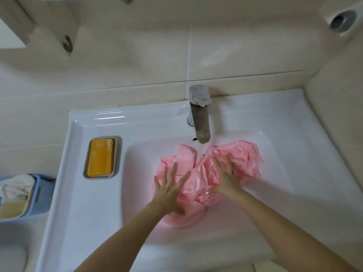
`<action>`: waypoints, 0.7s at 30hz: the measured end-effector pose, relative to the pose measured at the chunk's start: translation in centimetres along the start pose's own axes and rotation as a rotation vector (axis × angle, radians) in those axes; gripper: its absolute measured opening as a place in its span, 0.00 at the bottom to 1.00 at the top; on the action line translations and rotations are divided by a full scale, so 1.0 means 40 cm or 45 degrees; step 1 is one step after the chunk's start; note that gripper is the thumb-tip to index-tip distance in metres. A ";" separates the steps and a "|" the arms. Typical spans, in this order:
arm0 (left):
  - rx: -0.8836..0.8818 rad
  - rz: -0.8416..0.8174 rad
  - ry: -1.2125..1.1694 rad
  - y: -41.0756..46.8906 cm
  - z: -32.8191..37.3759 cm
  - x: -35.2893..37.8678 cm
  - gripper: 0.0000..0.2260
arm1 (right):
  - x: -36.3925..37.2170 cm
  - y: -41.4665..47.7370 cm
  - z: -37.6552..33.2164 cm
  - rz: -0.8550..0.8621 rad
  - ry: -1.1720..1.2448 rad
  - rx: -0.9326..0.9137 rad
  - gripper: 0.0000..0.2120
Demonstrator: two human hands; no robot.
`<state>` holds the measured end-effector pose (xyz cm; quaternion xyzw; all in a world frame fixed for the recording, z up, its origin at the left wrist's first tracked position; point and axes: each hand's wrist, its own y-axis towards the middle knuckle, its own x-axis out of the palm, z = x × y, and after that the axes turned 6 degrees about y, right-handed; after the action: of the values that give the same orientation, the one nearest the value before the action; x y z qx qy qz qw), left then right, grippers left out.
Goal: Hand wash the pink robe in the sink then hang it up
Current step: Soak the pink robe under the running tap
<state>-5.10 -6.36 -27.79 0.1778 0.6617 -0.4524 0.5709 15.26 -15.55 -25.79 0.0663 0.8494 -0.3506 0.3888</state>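
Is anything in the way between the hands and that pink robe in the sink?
No. Both the left hand and right hand lie spread on the pink robe in the sink; only water from the faucet falls between them.

The pink robe (208, 179) lies bunched in the white sink (137, 154), filling the middle and far right of the basin. Water runs from the metal tap (199, 112) at the far edge down onto the cloth. The left hand (169, 191) lies flat on the near left part of the robe, fingers spread and straight. The right hand (227, 181) presses on the middle of it, fingers spread too. On the sink's left ledge an orange bar of soap (101, 157) sits in a grey dish (117, 154). Farther left, a blue basket (42, 195) holds pale cloths.
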 end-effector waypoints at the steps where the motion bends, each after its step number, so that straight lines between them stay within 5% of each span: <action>1: 0.002 0.030 0.094 0.011 0.001 0.012 0.58 | 0.007 0.006 0.006 -0.074 -0.059 -0.025 0.59; 5: 0.028 -0.332 0.117 0.049 0.008 0.063 0.50 | 0.071 0.028 0.031 -0.322 -0.211 -0.053 0.47; 8: 0.034 -0.336 0.152 0.074 0.021 0.080 0.47 | 0.131 0.042 0.033 -0.263 -0.317 -0.105 0.33; 10: 0.051 -0.298 0.128 0.081 0.022 0.082 0.43 | 0.154 0.048 0.028 -0.095 -0.191 -0.181 0.40; 13: 0.044 -0.174 -0.127 0.074 0.019 0.079 0.40 | 0.170 0.038 0.010 -0.003 0.225 -0.226 0.36; 16: -0.089 -0.099 -0.872 0.056 0.009 0.058 0.35 | 0.150 0.008 -0.026 -0.048 0.586 -0.092 0.22; 19: -0.266 0.010 -1.408 0.040 -0.007 -0.003 0.31 | 0.127 0.010 -0.049 0.004 1.344 0.129 0.06; 21: -0.332 0.090 -1.721 0.038 -0.011 -0.054 0.34 | 0.106 0.012 -0.073 -0.186 1.920 0.337 0.10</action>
<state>-3.60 -4.59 -26.42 -0.1920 0.2033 -0.3619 0.8893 10.72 -14.01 -27.73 0.2773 0.8379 -0.3342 -0.3307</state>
